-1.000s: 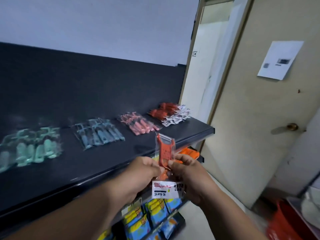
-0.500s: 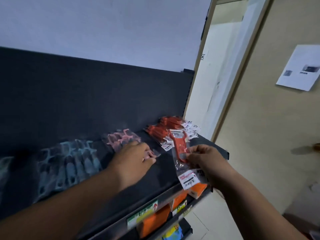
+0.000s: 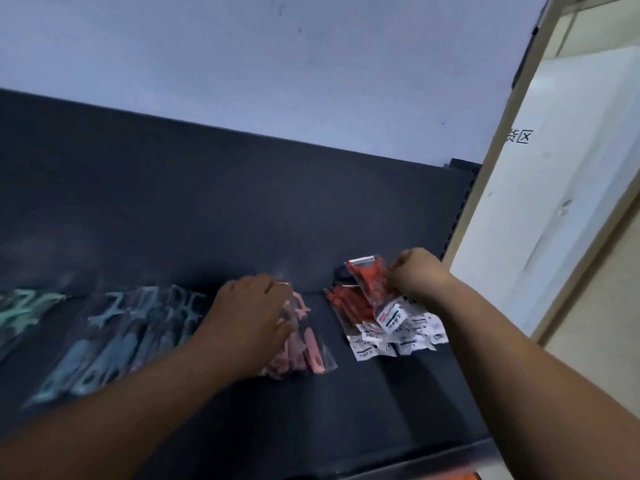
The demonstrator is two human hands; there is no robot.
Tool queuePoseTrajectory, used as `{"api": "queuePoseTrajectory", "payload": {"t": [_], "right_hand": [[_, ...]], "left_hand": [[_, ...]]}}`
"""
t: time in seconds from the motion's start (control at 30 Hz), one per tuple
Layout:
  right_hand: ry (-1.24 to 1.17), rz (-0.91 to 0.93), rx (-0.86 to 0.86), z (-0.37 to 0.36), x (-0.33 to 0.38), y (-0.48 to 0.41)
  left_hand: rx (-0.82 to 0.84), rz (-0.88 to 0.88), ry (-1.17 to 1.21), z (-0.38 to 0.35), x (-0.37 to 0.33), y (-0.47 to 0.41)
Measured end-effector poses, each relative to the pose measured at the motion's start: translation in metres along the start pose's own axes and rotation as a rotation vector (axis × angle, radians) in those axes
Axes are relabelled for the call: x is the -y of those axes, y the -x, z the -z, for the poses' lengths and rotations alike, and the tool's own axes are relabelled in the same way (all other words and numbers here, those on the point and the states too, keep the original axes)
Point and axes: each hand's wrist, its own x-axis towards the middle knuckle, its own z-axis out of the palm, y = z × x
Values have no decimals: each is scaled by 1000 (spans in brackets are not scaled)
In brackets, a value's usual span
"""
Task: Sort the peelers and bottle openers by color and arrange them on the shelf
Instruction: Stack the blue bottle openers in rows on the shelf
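The left hand (image 3: 252, 317) and right hand (image 3: 415, 275) are bare, and both forearms (image 3: 519, 368) run bare to the frame's bottom edge.

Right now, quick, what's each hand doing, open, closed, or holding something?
Left hand: on the pink packets, grip cannot be told.
Right hand: pinches a red packaged peeler.

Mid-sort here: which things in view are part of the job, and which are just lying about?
Job: red packet in right hand; red pile beneath it; pink pile under left hand; blue pile; green pile; shelf.
Lying about: white wall; wall lettering.
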Motion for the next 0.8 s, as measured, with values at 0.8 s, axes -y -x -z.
{"api": "queuePoseTrajectory", "payload": {"t": [0.8], "right_hand": [[408, 480, 49, -47, 10, 13]], "left_hand": [[30, 277, -162, 3, -5, 24]]}}
